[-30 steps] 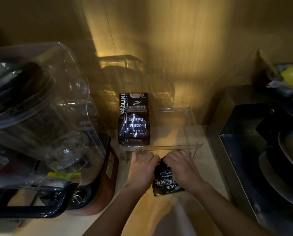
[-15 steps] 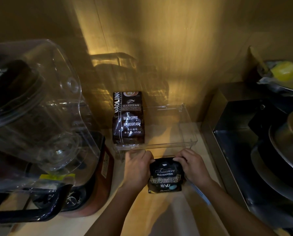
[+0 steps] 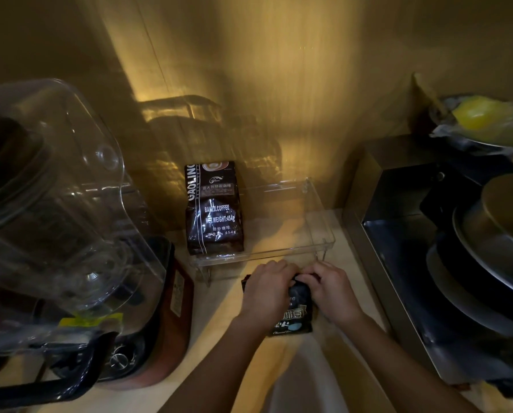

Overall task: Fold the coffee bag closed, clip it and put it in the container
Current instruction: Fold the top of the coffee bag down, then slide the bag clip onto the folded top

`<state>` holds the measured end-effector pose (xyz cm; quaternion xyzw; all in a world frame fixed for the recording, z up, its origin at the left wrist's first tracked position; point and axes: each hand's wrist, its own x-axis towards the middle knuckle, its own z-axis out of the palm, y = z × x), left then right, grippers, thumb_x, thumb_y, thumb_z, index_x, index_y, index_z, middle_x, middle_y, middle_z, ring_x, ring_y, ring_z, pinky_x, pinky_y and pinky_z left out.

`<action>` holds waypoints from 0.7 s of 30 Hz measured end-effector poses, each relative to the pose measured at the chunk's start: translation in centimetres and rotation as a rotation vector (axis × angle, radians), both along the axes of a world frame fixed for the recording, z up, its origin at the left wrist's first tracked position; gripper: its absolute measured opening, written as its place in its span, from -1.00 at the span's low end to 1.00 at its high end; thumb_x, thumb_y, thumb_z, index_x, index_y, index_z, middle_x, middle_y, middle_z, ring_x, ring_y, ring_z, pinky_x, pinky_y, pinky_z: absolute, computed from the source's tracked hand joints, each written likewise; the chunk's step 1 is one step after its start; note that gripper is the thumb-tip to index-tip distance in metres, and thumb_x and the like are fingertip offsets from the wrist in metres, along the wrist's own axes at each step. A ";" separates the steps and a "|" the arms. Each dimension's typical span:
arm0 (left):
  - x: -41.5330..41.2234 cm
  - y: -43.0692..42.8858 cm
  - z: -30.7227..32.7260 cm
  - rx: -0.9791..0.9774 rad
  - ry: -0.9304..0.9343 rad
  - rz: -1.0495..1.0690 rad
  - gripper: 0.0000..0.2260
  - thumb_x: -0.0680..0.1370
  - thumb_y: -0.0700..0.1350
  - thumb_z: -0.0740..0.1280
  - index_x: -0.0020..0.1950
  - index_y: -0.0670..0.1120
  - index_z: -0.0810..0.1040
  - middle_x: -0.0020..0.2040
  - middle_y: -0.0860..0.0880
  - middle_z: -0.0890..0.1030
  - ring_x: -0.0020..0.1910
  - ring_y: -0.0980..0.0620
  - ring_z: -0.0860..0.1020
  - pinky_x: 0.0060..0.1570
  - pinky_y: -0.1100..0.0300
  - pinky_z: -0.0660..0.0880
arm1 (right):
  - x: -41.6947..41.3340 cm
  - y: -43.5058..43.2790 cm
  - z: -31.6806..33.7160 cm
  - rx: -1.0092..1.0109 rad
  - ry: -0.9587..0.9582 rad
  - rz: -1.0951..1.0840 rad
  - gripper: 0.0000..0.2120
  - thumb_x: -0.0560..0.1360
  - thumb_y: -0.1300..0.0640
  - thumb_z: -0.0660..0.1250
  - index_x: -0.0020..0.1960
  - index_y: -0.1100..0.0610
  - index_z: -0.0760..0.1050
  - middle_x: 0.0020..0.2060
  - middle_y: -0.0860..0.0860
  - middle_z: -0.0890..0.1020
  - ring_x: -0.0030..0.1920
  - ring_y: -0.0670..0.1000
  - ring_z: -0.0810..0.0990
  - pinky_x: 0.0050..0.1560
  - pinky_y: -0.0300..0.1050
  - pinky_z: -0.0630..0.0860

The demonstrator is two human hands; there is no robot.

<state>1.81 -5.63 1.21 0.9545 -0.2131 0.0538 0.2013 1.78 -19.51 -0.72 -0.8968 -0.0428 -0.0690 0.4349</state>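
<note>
**A:** Hands have slid back together over the top of the bag since a moment ago, when they sat apart at its sides. Big clear blender (image 3: 49,204) on the left, the clear container (image 3: 323,231) behind with one coffee pack (image 3: 213,210) already inside.

**B:** And the small coffee bag (image 3: 294,317) lies on the counter just in front of it. Left hand (image 3: 267,290) and right hand (image 3: 329,290) both pinch its top edge.

**A:** I'd say press the air out first and crease flat, or the fold springs back.

**B:** No clip visible anywhere.
</note>
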 end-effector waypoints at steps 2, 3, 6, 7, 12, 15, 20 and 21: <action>0.1 -0.8 -0.5 -0.080 0.028 0.013 -0.80 0.44 -0.31 0.28 0.01 -0.10 0.49 -0.09 -0.10 0.58 -0.07 -0.11 0.48 -0.09 0.06 0.35 | -0.1 -0.4 -0.1 0.003 -0.002 0.029 -0.84 0.40 0.44 0.29 -0.14 0.26 0.59 -0.21 0.20 0.64 -0.20 0.06 0.57 -0.21 -0.42 0.37; 0.1 -0.9 -0.8 -0.108 0.030 0.014 -0.77 0.43 -0.33 0.29 0.02 -0.10 0.49 -0.09 -0.10 0.58 -0.06 -0.11 0.48 -0.09 0.06 0.37 | -0.1 -0.9 -0.1 0.017 0.009 0.032 -0.79 0.40 0.47 0.26 -0.10 0.25 0.59 -0.18 0.19 0.65 -0.18 0.03 0.57 -0.19 -0.46 0.40; 0.2 -1.2 -1.0 -0.137 0.004 -0.019 -0.81 0.46 -0.31 0.29 0.02 -0.10 0.52 -0.11 -0.10 0.58 -0.09 -0.09 0.48 -0.10 0.08 0.37 | -0.3 -1.6 -0.3 0.020 0.020 -0.023 -0.84 0.40 0.41 0.31 -0.12 0.22 0.60 -0.16 0.15 0.67 -0.16 0.05 0.60 -0.10 -0.21 0.52; 0.2 -1.3 -1.0 -0.146 -0.007 -0.024 -0.84 0.47 -0.30 0.28 0.00 -0.10 0.53 -0.13 -0.11 0.58 -0.10 -0.09 0.48 -0.11 0.07 0.38 | -0.4 -1.6 -0.4 0.023 0.015 -0.046 -0.89 0.39 0.39 0.33 -0.15 0.23 0.59 -0.18 0.14 0.67 -0.16 0.06 0.60 -0.10 -0.10 0.53; -0.1 -1.8 -0.9 -0.157 -0.010 -0.019 -0.85 0.43 -0.34 0.28 -0.09 -0.12 0.53 -0.19 -0.11 0.59 -0.15 -0.07 0.47 -0.18 0.13 0.36 | -0.7 -1.5 -1.0 0.114 0.002 -0.034 -0.90 0.39 0.35 0.36 -0.24 0.18 0.56 -0.24 0.09 0.64 -0.19 0.04 0.59 -0.17 -0.02 0.54; -0.1 -1.6 -0.8 -0.148 -0.016 0.019 -0.86 0.41 -0.37 0.30 -0.15 -0.14 0.53 -0.24 -0.12 0.59 -0.19 -0.08 0.48 -0.25 0.21 0.27 | -0.7 -1.6 -1.9 0.394 0.149 -0.031 -0.86 0.42 0.26 0.35 -0.16 0.03 0.58 -0.19 0.01 0.65 -0.14 -0.10 0.59 -0.20 -0.35 0.50; -0.1 -1.5 -0.6 -0.129 -0.037 0.055 -0.81 0.35 -0.42 0.33 -0.22 -0.14 0.52 -0.32 -0.10 0.58 -0.28 -0.10 0.49 -0.25 0.19 0.22 | -1.1 -3.2 -6.2 0.054 0.379 -0.302 -0.64 0.44 0.07 0.35 0.18 0.17 0.41 0.11 0.15 0.54 0.11 0.10 0.48 0.11 0.02 0.46; -0.1 -1.5 -0.7 -0.131 -0.041 0.060 -0.80 0.34 -0.43 0.34 -0.23 -0.13 0.52 -0.33 -0.10 0.57 -0.28 -0.10 0.49 -0.24 0.19 0.22 | -1.4 -3.6 -6.8 -0.149 0.410 -0.276 -0.56 0.43 0.03 0.36 0.24 0.15 0.36 0.18 0.14 0.48 0.16 0.11 0.43 0.15 0.02 0.39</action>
